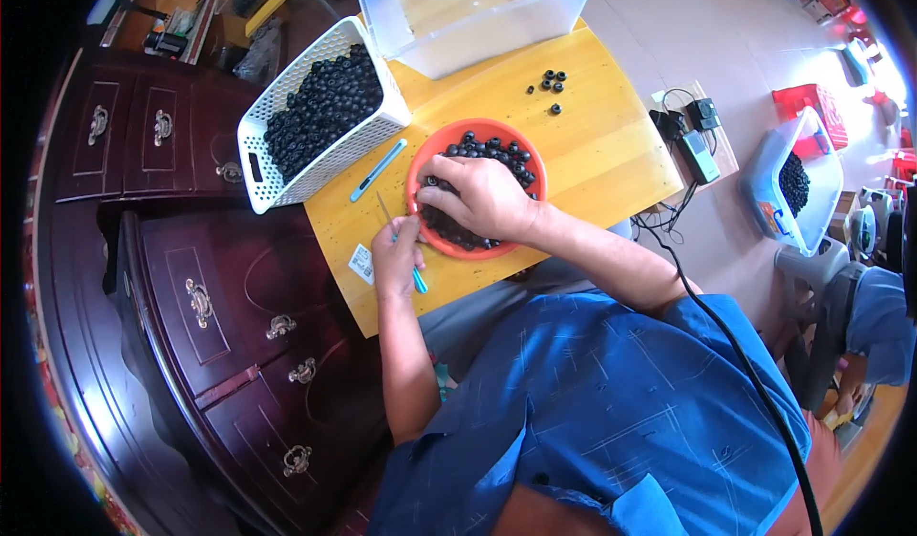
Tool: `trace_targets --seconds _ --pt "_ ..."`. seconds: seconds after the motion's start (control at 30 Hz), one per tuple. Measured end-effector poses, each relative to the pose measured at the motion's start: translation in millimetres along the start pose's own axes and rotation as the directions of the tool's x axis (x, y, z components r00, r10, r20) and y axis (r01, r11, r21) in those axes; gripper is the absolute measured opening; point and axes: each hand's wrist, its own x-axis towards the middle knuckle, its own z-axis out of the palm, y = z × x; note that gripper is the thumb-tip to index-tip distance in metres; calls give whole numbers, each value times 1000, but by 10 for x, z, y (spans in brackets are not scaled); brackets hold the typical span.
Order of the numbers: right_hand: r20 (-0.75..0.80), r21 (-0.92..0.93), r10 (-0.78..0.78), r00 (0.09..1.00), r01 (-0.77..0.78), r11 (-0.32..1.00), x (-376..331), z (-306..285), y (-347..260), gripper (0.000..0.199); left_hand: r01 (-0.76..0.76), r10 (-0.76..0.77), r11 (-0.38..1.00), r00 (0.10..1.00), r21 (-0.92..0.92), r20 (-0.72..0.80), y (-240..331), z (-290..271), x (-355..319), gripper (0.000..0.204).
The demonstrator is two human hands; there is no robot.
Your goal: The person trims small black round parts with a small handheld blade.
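Observation:
My left hand (394, 257) is closed around a slim craft knife with a teal handle (420, 282), at the left rim of an orange-red bowl (541, 159). The knife's narrow tip points up past the fingers. Small round black parts (492, 149), some with hollow centres, fill much of the bowl. Over its left side reaches my right hand (482, 195), with fingers curled and pressed together; whatever they hold is hidden. A second teal cutter (378, 170) lies on the yellow wooden table (602, 144), left of the bowl. Below that cutter is a white printed label (361, 264).
A white perforated basket (396, 106) full of black parts stands far left, beside a clear plastic box (449, 53). Several loose black parts (557, 109) lie beyond the bowl. Dark drawers (191, 297) border the left; chargers with cables (697, 154) and another tub (764, 202) are right.

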Motion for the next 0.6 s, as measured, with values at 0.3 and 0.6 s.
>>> trace_targets --seconds 0.3,0.6 --pt "191 -355 73 979 0 935 -84 -147 -27 32 4 -4 1000 1000 -4 -20 -13 8 4 22" --pt "99 -279 100 990 -68 958 -173 -213 -10 42 -18 18 1000 1000 -2 -7 -20 0 -7 22"
